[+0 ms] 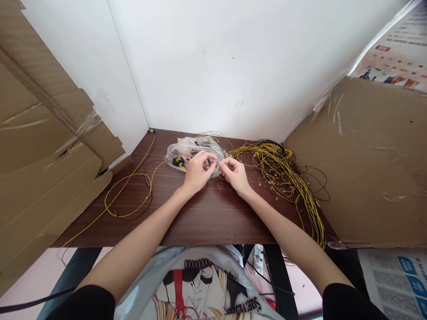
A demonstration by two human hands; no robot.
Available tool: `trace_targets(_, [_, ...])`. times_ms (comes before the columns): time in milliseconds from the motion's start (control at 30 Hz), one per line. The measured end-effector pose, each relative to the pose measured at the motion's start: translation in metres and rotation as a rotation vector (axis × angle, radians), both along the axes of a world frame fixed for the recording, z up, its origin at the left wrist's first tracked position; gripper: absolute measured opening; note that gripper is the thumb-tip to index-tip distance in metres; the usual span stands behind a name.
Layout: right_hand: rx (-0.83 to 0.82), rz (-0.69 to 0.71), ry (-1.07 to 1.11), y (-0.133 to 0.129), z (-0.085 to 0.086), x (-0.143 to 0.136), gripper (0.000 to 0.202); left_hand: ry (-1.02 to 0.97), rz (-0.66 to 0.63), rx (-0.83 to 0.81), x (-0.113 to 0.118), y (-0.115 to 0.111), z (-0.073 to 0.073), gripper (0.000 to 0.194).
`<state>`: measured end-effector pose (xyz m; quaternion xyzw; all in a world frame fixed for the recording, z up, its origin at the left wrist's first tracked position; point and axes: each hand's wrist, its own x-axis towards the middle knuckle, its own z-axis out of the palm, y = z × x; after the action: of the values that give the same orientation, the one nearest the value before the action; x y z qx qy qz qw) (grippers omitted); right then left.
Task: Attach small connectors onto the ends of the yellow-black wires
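My left hand (200,170) and my right hand (236,174) meet over the middle of the brown table (213,218), fingertips almost touching. Each pinches with thumb and forefinger at a thin wire, whose ends are too small to make out. Behind and beneath the hands lies a crumpled clear plastic bag (171,151) with small black and yellow parts in it. To the right of my right hand spreads a big tangled bundle of yellow and black wires (283,166). One loose yellow wire (130,175) loops across the table left of my left hand.
Cardboard sheets stand at the left (46,146) and right (363,164), and a white wall panel (213,66) closes the back. Small scraps lie near the wire bundle. Below the front edge are a printed plastic bag (196,289) and a white power strip (258,258).
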<state>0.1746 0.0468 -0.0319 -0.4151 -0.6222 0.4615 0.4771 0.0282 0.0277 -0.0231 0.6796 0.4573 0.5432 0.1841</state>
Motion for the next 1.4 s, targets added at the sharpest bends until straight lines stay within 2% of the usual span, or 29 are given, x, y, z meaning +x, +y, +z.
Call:
trace_targets(133, [-0.079, 0.008, 0.064, -0.002, 0.003, -0.001, 0.033, 0.032, -0.014, 0.021, -0.003, 0.002, 0.0, 0.013])
trace_targets(333, [-0.087, 0.024, 0.066, -0.003, 0.006, -0.001, 0.035, 0.099, -0.058, 0.086, -0.005, 0.002, -0.002, 0.013])
trace_targets(667, [-0.087, 0.031, 0.057, -0.002, 0.002, 0.0, 0.03, 0.327, -0.025, 0.17, -0.011, 0.003, -0.001, 0.014])
trace_targets(900, [-0.13, 0.097, 0.071, -0.003, 0.001, 0.001, 0.028, 0.409, -0.013, 0.179, -0.015, 0.003, 0.001, 0.016])
trace_targets(1200, [-0.248, 0.114, 0.182, -0.001, 0.004, 0.001, 0.026, 0.372, -0.109, 0.156, -0.022, 0.007, 0.002, 0.017])
trace_targets(1400, [-0.256, 0.091, 0.184, 0.0, 0.007, 0.003, 0.026, 0.309, -0.105, 0.118, -0.023, 0.008, 0.003, 0.013])
